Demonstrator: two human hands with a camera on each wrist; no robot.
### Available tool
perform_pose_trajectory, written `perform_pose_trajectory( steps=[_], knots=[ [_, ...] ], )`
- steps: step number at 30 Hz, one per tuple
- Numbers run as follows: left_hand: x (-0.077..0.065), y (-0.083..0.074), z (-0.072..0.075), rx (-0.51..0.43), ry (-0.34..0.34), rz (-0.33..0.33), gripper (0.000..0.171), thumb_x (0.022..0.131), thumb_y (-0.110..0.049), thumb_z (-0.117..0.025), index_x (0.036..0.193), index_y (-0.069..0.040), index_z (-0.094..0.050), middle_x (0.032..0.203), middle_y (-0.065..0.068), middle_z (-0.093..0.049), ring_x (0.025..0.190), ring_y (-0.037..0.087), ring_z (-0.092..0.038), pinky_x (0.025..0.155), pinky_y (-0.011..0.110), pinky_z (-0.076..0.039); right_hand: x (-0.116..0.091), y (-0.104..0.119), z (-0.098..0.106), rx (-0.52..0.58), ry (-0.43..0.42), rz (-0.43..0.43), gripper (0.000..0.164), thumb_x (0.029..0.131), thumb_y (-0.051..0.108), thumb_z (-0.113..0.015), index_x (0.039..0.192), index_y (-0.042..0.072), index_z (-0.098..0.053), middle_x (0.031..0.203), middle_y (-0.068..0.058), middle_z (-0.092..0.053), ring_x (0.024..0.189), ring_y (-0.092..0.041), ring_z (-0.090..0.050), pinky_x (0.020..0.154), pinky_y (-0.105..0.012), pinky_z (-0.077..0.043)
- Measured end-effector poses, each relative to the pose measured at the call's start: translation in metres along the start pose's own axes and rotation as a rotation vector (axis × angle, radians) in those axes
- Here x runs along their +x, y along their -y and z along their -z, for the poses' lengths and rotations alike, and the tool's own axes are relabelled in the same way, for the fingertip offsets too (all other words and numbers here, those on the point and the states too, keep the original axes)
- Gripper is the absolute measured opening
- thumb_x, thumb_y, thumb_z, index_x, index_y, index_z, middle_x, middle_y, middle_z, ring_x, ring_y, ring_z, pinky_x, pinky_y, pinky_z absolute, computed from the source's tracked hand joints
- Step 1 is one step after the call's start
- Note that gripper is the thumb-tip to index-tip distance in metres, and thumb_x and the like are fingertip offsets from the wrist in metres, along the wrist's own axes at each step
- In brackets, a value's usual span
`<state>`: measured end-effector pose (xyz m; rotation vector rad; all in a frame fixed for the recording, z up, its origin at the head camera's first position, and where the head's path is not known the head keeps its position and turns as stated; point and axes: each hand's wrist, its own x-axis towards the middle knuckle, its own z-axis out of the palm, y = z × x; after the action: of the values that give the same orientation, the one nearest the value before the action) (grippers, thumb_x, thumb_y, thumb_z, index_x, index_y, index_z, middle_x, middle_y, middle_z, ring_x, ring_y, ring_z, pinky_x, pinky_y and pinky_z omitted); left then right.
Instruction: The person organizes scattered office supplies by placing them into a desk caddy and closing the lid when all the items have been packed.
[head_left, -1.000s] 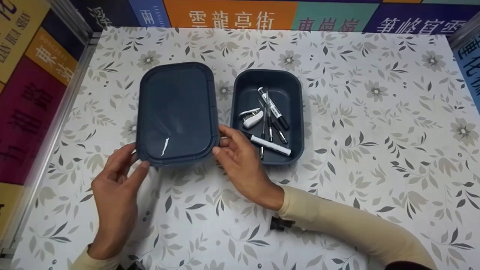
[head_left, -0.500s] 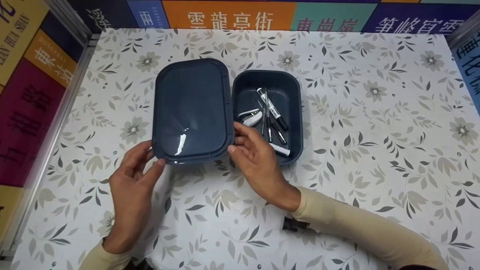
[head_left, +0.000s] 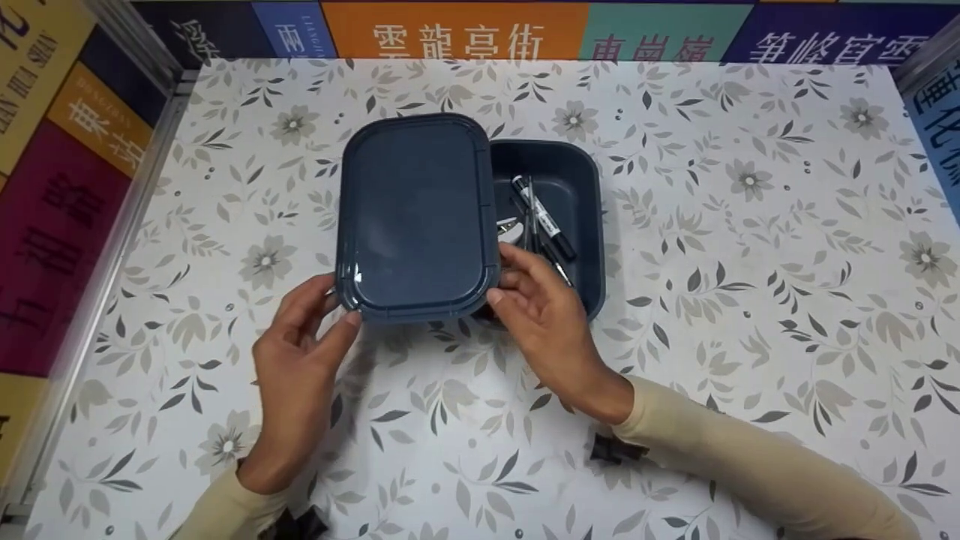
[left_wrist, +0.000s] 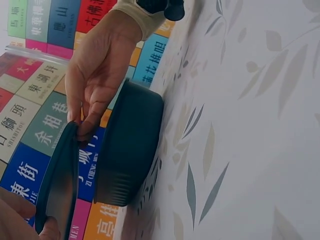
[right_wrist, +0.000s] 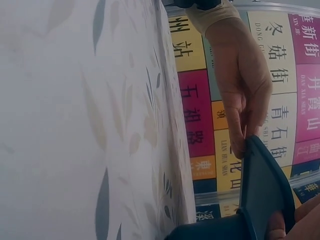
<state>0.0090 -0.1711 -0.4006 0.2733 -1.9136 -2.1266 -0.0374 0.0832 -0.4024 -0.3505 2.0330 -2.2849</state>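
Both hands hold a dark blue rectangular lid (head_left: 416, 214) level above the table. The left hand (head_left: 304, 352) pinches its near left corner between thumb and fingers; the right hand (head_left: 551, 322) pinches the near right edge. Beneath and to the right stands a matching dark blue box (head_left: 592, 225), its left part covered by the lid in the head view. Inside the box lie a black-and-white marker (head_left: 544, 210), several thin pens (head_left: 532, 225) and a partly hidden white stapler (head_left: 510, 230). In the left wrist view a gap shows between the lid (left_wrist: 62, 185) and the box (left_wrist: 132, 145).
A white table (head_left: 750, 315) with a leaf and flower print spreads around the box. Coloured panels with large printed characters (head_left: 457, 34) border it at the back and the left (head_left: 67, 195). A metal rail (head_left: 112, 247) runs along the left edge.
Both hands have carried the lid to the right, from beside the box to partly over it. The white marker and much of the stapler are now hidden. The box has stayed put.
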Motion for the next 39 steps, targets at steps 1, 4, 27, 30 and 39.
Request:
perform_pose_trajectory(
  steps=[1,4,27,30,39],
  knots=[
    [0.0,0.001,-0.002,-0.008,0.002,0.002,0.05,0.094,0.019,-0.07,0.143,0.007,-0.068,0.147,0.015,-0.059,0.136,0.032,-0.064,0.109,0.03,-0.057,0.0,0.0,0.002,-0.005,-0.002,0.003,0.056,0.102,-0.013,-0.064,0.156,-0.012,-0.049,0.129,-0.025,-0.068,0.116,-0.024,-0.069,0.098,-0.029,-0.062],
    [0.002,0.003,-0.006,-0.02,0.014,-0.001,0.051,0.094,0.02,-0.07,0.143,0.008,-0.067,0.146,0.016,-0.058,0.135,0.032,-0.065,0.107,0.03,-0.058,0.0,0.002,0.007,-0.017,-0.008,0.017,0.056,0.102,-0.015,-0.064,0.155,-0.013,-0.05,0.128,-0.026,-0.069,0.116,-0.023,-0.07,0.099,-0.028,-0.062],
    [0.006,0.013,-0.046,-0.011,0.125,-0.076,0.051,0.093,0.017,-0.075,0.143,0.011,-0.066,0.145,0.02,-0.059,0.129,0.03,-0.066,0.108,0.033,-0.059,-0.009,0.005,0.051,0.009,-0.072,0.059,0.057,0.098,-0.02,-0.063,0.154,-0.018,-0.048,0.136,-0.022,-0.065,0.117,-0.022,-0.07,0.099,-0.026,-0.061],
    [0.006,0.014,-0.05,-0.013,0.139,-0.071,0.05,0.094,0.015,-0.075,0.143,0.011,-0.066,0.146,0.02,-0.059,0.13,0.031,-0.066,0.108,0.033,-0.059,-0.011,0.005,0.057,0.007,-0.081,0.062,0.057,0.099,-0.019,-0.063,0.154,-0.019,-0.047,0.132,-0.022,-0.066,0.117,-0.022,-0.071,0.099,-0.026,-0.062],
    [0.006,0.015,-0.064,-0.044,0.175,-0.069,0.052,0.093,0.016,-0.075,0.144,0.015,-0.063,0.147,0.021,-0.055,0.132,0.032,-0.065,0.105,0.033,-0.061,-0.017,0.006,0.072,-0.018,-0.119,0.073,0.057,0.099,-0.02,-0.063,0.154,-0.017,-0.049,0.132,-0.025,-0.066,0.117,-0.024,-0.071,0.1,-0.029,-0.062]
  ],
)
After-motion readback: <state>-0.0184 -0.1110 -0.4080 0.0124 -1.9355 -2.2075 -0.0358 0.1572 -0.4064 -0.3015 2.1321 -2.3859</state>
